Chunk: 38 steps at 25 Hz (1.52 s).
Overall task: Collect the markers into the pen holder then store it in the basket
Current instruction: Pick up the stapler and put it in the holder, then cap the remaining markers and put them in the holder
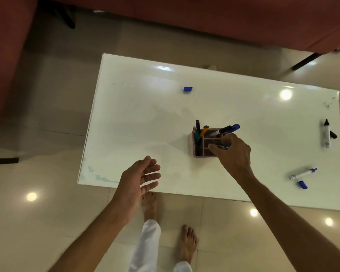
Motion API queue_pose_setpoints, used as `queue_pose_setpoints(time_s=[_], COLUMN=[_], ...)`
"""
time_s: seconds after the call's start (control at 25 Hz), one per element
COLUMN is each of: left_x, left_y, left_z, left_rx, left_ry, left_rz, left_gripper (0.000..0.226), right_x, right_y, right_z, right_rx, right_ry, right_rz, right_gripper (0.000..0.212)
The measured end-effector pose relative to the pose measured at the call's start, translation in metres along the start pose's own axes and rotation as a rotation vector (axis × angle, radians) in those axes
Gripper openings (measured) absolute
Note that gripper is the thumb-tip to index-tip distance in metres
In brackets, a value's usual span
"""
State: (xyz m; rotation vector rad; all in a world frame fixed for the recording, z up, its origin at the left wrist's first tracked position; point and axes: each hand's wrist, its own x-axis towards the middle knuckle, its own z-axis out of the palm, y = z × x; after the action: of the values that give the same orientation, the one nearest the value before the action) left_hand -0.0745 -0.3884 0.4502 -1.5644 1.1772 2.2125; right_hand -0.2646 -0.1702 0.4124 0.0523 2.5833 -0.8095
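Right hand: our right hand (235, 152) reaches over the pink pen holder (199, 152), its fingers (214, 147) curled round a blue-tipped marker (223, 146) that we seem to be lowering into a compartment; most of that marker is hidden under the hand.
Left hand: our left hand (139, 178) hovers over the near edge of the white surface (145, 118), palm turned inward, fingers straight and spread, holding nothing. We judge it is kept free to steady the holder or to fetch a cap.
Pen holder: it stands upright near the middle of the surface, divided into compartments. A dark blue marker (197, 125), a teal one and a yellow-bodied marker (204, 131) stand in its left slot; a black marker and a blue-capped marker (231, 128) lean out at the far right corner.
Still loose: an uncapped black marker (326, 133) lies with its cap (333, 135) by the right edge; an uncapped blue marker (302, 174) lies near the front right with its blue cap (302, 184) just beside it. Another loose blue cap (188, 89) sits well apart, toward the far side.
Progress: we judge collecting is partly done; caps need refitting first.
Basket: not in view.
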Motion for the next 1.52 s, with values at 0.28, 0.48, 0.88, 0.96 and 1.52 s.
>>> queue_pose_setpoints(time_s=[0.28, 0.48, 0.88, 0.96, 1.52], left_x=[0.02, 0.012, -0.01, -0.013, 0.044], left_y=[0.034, 0.047, 0.01, -0.015, -0.256], left_z=[-0.012, 0.015, 0.23, 0.265, 0.458], left_rx=[0.041, 0.157, 0.329, 0.349, 0.84], left_ry=[0.003, 0.002, -0.193, -0.19, -0.17], left_rz=[-0.034, -0.044, -0.019, -0.018, 0.015], left_gripper=[0.026, 0.025, 0.022, 0.02, 0.016], right_x=[0.003, -0.03, -0.046, -0.034, 0.151], right_y=[0.003, 0.017, 0.159, 0.197, 0.342], right_z=[0.012, -0.007, -0.113, -0.141, -0.234], right_rx=[0.002, 0.125, 0.281, 0.204, -0.767], right_ry=[0.033, 0.093, -0.077, -0.053, -0.433], right_rz=[0.038, 0.138, 0.35, 0.33, -0.561], right_gripper=[0.05, 0.024, 0.019, 0.018, 0.03])
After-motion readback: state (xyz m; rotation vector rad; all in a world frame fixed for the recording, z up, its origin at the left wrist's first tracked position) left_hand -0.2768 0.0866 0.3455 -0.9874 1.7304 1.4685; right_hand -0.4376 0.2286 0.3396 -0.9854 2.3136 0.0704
